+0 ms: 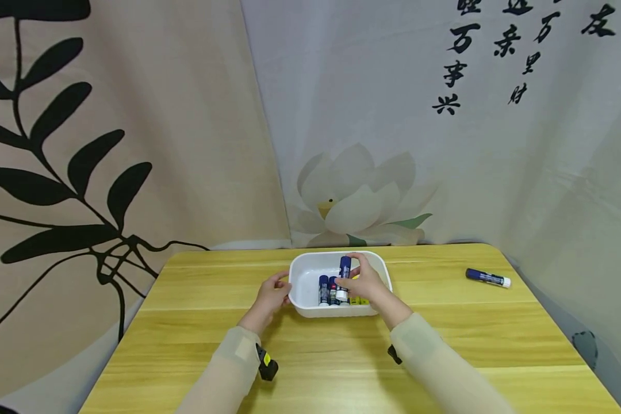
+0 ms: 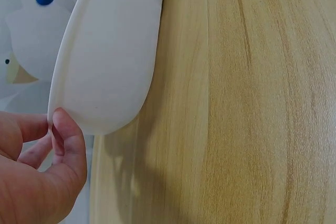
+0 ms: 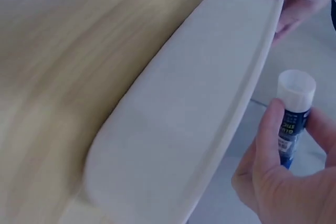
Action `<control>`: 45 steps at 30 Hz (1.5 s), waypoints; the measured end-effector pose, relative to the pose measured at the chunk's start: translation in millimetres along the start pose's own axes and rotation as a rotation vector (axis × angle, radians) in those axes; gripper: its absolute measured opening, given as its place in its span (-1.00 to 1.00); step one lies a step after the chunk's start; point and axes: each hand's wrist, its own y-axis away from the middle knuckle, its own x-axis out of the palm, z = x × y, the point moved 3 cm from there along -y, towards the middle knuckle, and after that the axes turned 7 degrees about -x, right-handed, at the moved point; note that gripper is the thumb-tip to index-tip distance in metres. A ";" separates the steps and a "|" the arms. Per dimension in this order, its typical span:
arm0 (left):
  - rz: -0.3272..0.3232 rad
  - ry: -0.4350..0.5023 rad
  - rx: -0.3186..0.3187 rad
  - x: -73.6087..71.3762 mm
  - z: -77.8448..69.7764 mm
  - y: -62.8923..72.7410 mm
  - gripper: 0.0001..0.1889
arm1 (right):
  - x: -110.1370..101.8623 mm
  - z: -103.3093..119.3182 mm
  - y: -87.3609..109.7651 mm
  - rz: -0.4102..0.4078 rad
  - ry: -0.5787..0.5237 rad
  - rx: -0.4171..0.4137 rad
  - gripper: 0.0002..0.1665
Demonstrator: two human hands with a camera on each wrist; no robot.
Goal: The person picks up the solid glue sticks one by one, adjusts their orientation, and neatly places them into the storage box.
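Observation:
My left hand (image 1: 271,294) pinches the left end rim of a white plastic bin (image 1: 309,282). In the left wrist view, thumb and fingers of that hand (image 2: 47,177) meet at the bin's rim. My right hand (image 1: 370,286) grips a blue glue stick (image 1: 345,267) over the bin, its white end pointing down. Seen from the right wrist, the glue stick (image 3: 290,135) sits between thumb and fingers, beside the bin wall (image 3: 173,108). Inside the bin stand a blue stick (image 1: 323,289), another with some red on it (image 1: 333,291), and small yellow items (image 1: 360,300), partly hidden.
Another blue glue stick (image 1: 488,278) with a white end lies alone on the right of the wooden table (image 1: 202,333). Behind the table's back edge hangs a printed curtain (image 1: 212,115). A small black device (image 1: 266,365) is strapped at the left wrist.

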 end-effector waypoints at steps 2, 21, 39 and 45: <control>-0.006 -0.001 -0.008 -1.1 0.2 -0.1 -0.60 | 12.6 4.2 -5.7 0.002 0.056 -0.030 -0.14; -0.001 -0.022 0.012 -1.5 1.3 -0.7 -0.60 | 91.7 7.7 -28.4 0.041 0.666 -0.142 -0.10; -0.007 -0.029 0.008 -2.0 2.9 -0.8 -0.59 | 96.0 -5.4 -36.0 0.123 1.038 -0.148 -0.10; -0.015 -0.022 0.012 -0.9 2.4 -0.5 -0.60 | 91.8 -2.3 -32.2 0.134 1.028 -0.170 -0.11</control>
